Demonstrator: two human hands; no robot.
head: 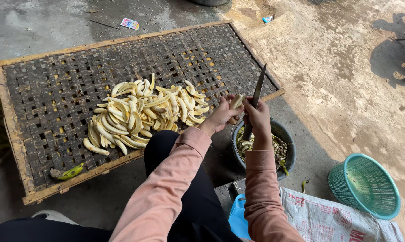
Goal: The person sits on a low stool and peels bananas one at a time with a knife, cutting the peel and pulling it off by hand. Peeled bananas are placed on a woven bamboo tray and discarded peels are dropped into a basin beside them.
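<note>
From the head view: left hand (221, 115) is wrapped around a pale half-peeled banana (236, 101), and right hand (257, 117) is clenched on the handle of a long dark-bladed knife (259, 86), with the blade pointing up toward 12 o'clock, right beside the fruit. Both sit over the dark round bucket of peels (288, 144). Honestly the risk is the blade being so near the left fingers; a slippery banana could send it into a thumb. The fruit might also drop into the bucket instead of joining the pile of peeled bananas (142, 112) at 9 o'clock on the woven bamboo tray (54, 89).
</note>
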